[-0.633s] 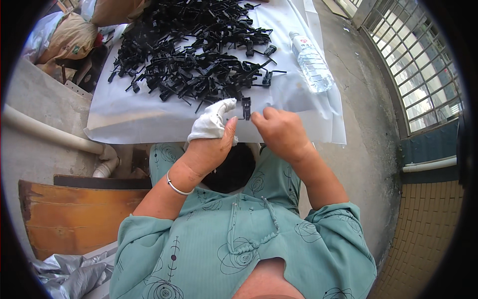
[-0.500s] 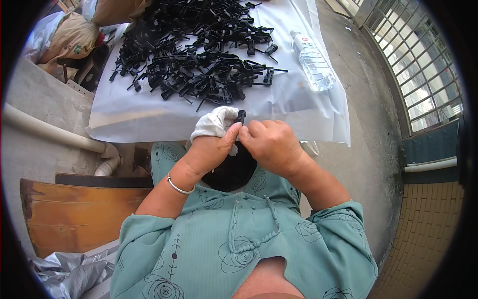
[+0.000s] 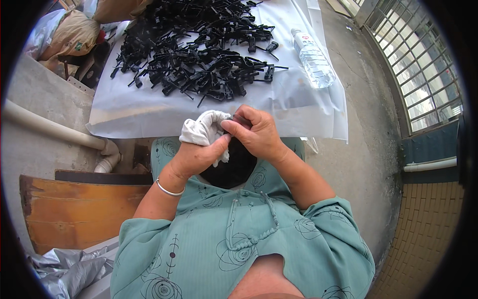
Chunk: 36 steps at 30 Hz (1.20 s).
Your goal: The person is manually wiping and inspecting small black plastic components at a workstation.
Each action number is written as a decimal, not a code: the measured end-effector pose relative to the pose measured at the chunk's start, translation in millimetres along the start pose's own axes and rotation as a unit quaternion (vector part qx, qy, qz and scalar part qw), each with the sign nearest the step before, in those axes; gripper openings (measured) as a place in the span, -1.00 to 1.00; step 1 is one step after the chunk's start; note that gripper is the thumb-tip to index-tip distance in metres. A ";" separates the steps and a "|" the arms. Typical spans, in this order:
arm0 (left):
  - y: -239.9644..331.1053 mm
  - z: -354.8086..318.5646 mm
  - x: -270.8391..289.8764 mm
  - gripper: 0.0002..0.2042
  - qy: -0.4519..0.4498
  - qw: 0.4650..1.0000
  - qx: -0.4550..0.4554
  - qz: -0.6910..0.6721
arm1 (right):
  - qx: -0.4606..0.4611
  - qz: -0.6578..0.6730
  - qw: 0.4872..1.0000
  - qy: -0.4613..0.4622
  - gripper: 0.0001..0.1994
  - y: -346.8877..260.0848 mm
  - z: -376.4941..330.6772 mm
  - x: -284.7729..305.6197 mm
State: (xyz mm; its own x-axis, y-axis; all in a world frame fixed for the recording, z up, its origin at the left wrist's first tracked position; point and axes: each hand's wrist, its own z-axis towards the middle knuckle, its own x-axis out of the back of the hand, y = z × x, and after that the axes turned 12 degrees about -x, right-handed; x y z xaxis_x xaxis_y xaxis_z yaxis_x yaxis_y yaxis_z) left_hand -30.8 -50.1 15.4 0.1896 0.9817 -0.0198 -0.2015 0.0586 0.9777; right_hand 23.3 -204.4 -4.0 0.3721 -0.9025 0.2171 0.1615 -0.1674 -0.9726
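My right hand (image 3: 259, 132), bare, pinches a small black plastic part (image 3: 242, 120) between thumb and fingers, just past the table's near edge. Close against it, my left hand (image 3: 201, 144) is curled around the part's other end, which is mostly hidden. White glove cloth (image 3: 196, 130) covers the left fingers, and the left thumb is bare. Beneath both hands a black round opening or cloth (image 3: 229, 167) lies at my lap. Beyond them a large pile of similar black parts (image 3: 199, 60) with thin stems spreads over the table.
White plastic sheeting (image 3: 294, 112) covers the table and hangs over its edge. A clear water bottle (image 3: 313, 60) lies at the right. To the left are a pale pipe (image 3: 55, 130), a brown board (image 3: 79, 214) and stuffed sacks (image 3: 74, 37). A barred window (image 3: 423, 60) stands at far right.
My right hand has turned and shifted slightly left, now pinching the black part from above. My left hand has moved a little left and down, its gloved fingers more curled.
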 end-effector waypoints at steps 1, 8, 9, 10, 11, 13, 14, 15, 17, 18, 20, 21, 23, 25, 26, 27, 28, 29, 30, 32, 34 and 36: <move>0.3 -0.9 0.8 -0.72 0.000 1.000 0.001 0.000 | 0.000 0.000 1.000 0.000 -0.78 -0.3 -0.1 0.2; 0.7 -3.1 -5.1 -0.72 0.094 0.993 -0.008 0.075 | 0.090 -0.050 0.994 -0.038 -0.76 4.7 -1.3 -4.3; -1.5 -3.6 -5.2 -0.72 0.092 0.986 -0.039 0.136 | 0.081 -0.065 0.994 -0.039 -0.77 5.1 -0.5 -6.9; -4.7 -4.3 -4.6 -0.72 0.092 0.986 -0.039 0.135 | 0.080 -0.065 0.994 -0.040 -0.77 5.5 -1.2 -9.6; -8.7 -5.4 -3.1 -0.72 0.087 0.964 -0.109 0.226 | 0.034 -0.033 0.998 -0.049 -0.76 6.5 -2.7 -13.2; -12.4 -6.5 -1.2 -0.72 0.082 0.929 -0.177 0.313 | -0.012 -0.001 0.998 -0.058 -0.75 11.3 -4.1 -21.8; -13.1 -7.0 -0.8 -0.71 0.082 0.924 -0.183 0.325 | -0.035 0.065 0.995 -0.064 -0.74 15.9 -3.8 -26.9; -13.4 -6.9 -0.7 -0.70 0.082 0.919 -0.188 0.337 | -0.059 0.130 0.987 -0.070 -0.73 18.0 -3.1 -29.1; -8.3 -9.0 -1.0 -0.69 0.073 0.933 -0.184 0.301 | -0.045 0.142 0.985 -0.087 -0.73 8.4 -7.1 -24.9; -6.6 -9.6 -0.2 -0.68 0.062 0.945 -0.184 0.264 | -0.030 0.153 0.983 -0.101 -0.73 6.2 -9.0 -20.2; -13.4 -4.4 6.4 -0.68 0.072 0.960 -0.186 0.197 | -0.014 0.103 0.989 -0.109 -0.79 8.5 -5.9 -6.2; -15.0 -3.6 9.1 -0.67 0.077 0.971 -0.187 0.127 | -0.028 0.007 0.994 -0.104 -0.81 6.1 -4.3 -2.7; -11.5 -7.2 10.7 -0.68 0.090 0.987 -0.120 0.059 | -0.085 -0.098 0.979 -0.159 -0.83 -1.3 -1.5 5.8; -5.0 -7.7 10.2 -0.68 0.102 0.993 -0.051 -0.012 | -0.027 -0.055 0.990 -0.127 -0.86 9.0 -4.2 7.7; 0.3 -6.7 8.6 -0.71 0.106 0.993 -0.033 -0.031 | 0.029 -0.014 0.995 -0.095 -0.88 15.2 -6.2 7.2; 2.9 -6.4 7.2 -0.73 0.110 0.993 -0.015 -0.050 | 0.103 -0.028 0.993 -0.041 -0.89 19.1 -4.0 5.9; 2.5 -7.1 7.1 -0.73 0.109 0.993 -0.014 -0.050 | 0.102 -0.027 0.994 -0.040 -0.89 17.3 -2.1 5.2; 1.6 -8.5 7.1 -0.73 0.084 0.996 -0.007 -0.004 | 0.131 -0.045 0.990 -0.037 -0.90 13.6 -0.7 4.8; 1.1 -10.0 6.9 -0.73 0.060 0.997 0.000 0.041 | 0.160 -0.063 0.985 -0.033 -0.90 9.7 -0.5 4.0; 6.3 -10.0 4.7 -0.72 0.038 0.996 -0.019 0.075 | 0.070 -0.031 0.995 -0.064 -0.89 3.9 -2.2 0.9; 9.2 -9.9 3.3 -0.74 0.001 0.996 -0.042 0.076 | -0.018 0.003 0.995 -0.097 -0.88 -2.6 -3.1 -0.5; 7.5 -10.7 3.5 -0.75 0.007 0.996 -0.043 0.077 | -0.022 0.026 0.994 -0.106 -0.84 -8.0 -3.0 -0.9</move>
State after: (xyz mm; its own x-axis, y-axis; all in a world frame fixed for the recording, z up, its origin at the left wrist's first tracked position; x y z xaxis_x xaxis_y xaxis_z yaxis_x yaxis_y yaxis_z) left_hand -42.0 -44.3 20.5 0.1363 0.9827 0.1256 -0.3091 -0.0783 0.9478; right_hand 18.9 -203.4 3.3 0.5647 -0.8067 0.1745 0.0991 -0.1436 -0.9847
